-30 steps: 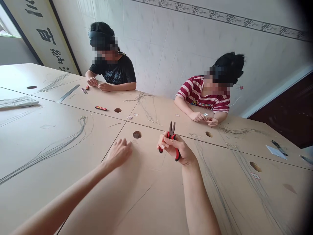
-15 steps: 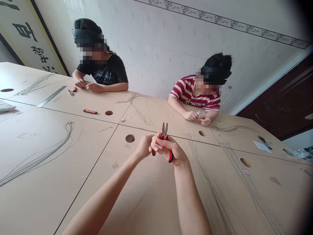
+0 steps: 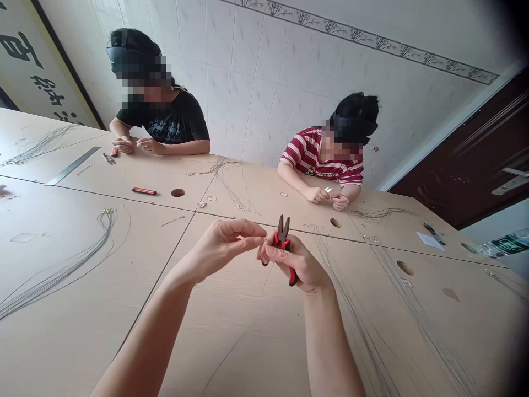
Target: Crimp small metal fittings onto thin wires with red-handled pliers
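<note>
My right hand (image 3: 305, 263) is wrapped round a pair of pliers (image 3: 284, 227) with red and black handles. Their dark jaws point up and stand slightly apart. Just to the left, my left hand (image 3: 223, 242) pinches with thumb and forefinger at the fingertips of my right hand. Whatever lies in that pinch is too small to make out. A thin wire (image 3: 269, 275) hangs below my right fingers, above the tabletop (image 3: 248, 331).
Bundles of thin wire lie on the left (image 3: 82, 263) and right (image 3: 351, 298). A red-and-black stick-shaped object (image 3: 144, 191) and a metal ruler (image 3: 74, 164) lie farther back. Two people, in a black shirt (image 3: 173, 121) and a striped shirt (image 3: 308, 151), sit across the table.
My left hand has turned and shifted left, its fingers now stretched toward my right fingertips. The pliers have moved slightly right and down with my right hand.
</note>
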{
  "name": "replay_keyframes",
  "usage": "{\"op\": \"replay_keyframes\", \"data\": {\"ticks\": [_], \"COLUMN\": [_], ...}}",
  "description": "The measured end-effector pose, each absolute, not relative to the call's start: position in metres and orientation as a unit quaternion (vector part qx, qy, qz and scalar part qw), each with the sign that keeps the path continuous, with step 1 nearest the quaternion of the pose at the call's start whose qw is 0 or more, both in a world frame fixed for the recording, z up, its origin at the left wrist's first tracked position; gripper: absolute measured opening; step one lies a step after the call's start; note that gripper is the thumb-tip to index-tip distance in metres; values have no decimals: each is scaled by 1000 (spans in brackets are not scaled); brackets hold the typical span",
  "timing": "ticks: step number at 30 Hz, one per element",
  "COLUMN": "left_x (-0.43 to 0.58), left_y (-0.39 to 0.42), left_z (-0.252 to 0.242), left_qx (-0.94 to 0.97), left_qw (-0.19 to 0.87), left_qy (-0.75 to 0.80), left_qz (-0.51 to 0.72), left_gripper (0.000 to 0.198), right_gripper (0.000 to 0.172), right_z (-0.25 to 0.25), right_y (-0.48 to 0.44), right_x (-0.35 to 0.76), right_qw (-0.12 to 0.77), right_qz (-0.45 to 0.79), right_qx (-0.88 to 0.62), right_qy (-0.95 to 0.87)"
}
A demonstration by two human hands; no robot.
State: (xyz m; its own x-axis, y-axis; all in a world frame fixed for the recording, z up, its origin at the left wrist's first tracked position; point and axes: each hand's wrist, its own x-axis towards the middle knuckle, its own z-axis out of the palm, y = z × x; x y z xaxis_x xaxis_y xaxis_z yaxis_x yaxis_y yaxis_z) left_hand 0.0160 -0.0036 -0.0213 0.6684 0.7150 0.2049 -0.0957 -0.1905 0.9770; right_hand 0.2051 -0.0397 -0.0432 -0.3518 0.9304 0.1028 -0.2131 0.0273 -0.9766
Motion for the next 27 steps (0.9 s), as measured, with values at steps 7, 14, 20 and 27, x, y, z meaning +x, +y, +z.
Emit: {"op": "replay_keyframes", "data": {"ticks": [7, 14, 20, 27], "left_x": [16, 15, 17, 29], "left_y": [-8, -10, -15, -14], "left_z": [-21, -16, -16, -29], "left_qx": [699, 738, 751, 745], "left_qw": [554, 469, 352, 127], "left_qy": [264, 320, 372, 317], "left_qz": [367, 366, 417, 573], "left_gripper": [17, 16, 14, 11], "right_gripper": [16, 18, 20, 19], "right_z": [-42, -39, -35, -27], "right_y": [-44, -45, -46, -58], "right_x": [205, 204, 197, 185], "right_qw": [461, 450, 500, 605], "right_qz": [583, 552, 463, 314], "right_qx": [-357, -380, -475, -527], "right_qy": [-565, -590, -558, -507]}}
